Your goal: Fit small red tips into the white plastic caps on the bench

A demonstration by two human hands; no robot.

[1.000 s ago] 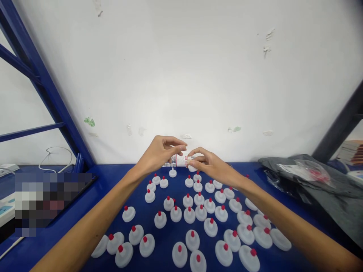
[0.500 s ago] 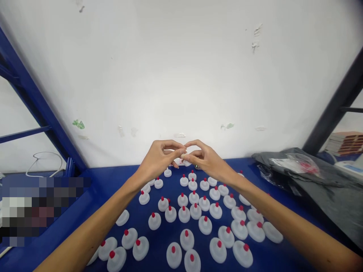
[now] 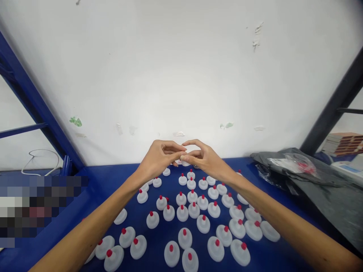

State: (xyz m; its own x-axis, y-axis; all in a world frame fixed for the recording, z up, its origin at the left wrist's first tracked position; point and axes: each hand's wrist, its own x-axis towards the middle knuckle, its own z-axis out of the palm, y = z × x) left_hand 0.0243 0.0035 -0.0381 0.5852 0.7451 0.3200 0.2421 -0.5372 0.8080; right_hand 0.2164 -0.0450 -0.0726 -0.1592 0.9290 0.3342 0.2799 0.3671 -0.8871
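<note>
My left hand [image 3: 163,156] and my right hand [image 3: 205,158] meet above the far part of the blue table, thumbs and forefingers curled towards each other. Between the fingertips a small whitish piece, seemingly a white cap [image 3: 185,163], shows in part; the fingers hide most of it. Both hands are closed in a pinch around it. Below and nearer to me, many round white caps with red tips [image 3: 182,213] stand spread over the blue tabletop [image 3: 104,173]. One white cap at right [image 3: 270,231] shows no red tip.
A dark grey plastic bag [image 3: 309,189] lies at right, a clear packet with something red on it. Stacked boxes [image 3: 344,143] and a white device stand beyond. Blue posts [image 3: 36,94] and a dark post [image 3: 326,102] flank the white wall. A white cable [image 3: 39,151] lies at left.
The view has shifted slightly, so the caps sit a little further left. Both hands stay together at nearly the same spot, with their fingertips moved slightly.
</note>
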